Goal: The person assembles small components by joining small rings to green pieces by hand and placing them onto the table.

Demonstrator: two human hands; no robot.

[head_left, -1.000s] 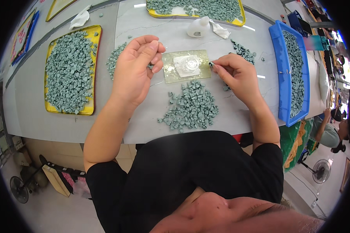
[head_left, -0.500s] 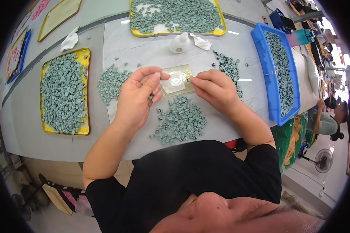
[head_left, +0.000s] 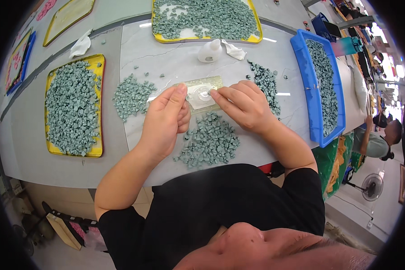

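My left hand (head_left: 167, 115) is closed in a pinch at the left edge of a translucent slab (head_left: 205, 83) bearing a white patch and a clear round dish (head_left: 204, 93). My right hand (head_left: 247, 104) also pinches, its fingertips at the dish's right side. Whatever sits between either hand's fingertips is too small or hidden to make out. Just in front of the slab lies a heap of small grey-green pieces (head_left: 210, 141). A second heap (head_left: 132, 96) is left of my left hand, and a darker, shinier one (head_left: 264, 83) lies behind my right hand.
Yellow-rimmed trays of green pieces stand at the left (head_left: 101, 130) and the back (head_left: 207, 40). A blue bin (head_left: 316, 112) is on the right. Behind the slab are a white squeeze bottle (head_left: 209, 51) and a crumpled tissue (head_left: 234, 51). Another person (head_left: 374, 140) is at far right.
My left hand's fingers have curled closer together, and its thumb has come in to the slab's edge. My right fingertips have moved slightly left, to the dish.
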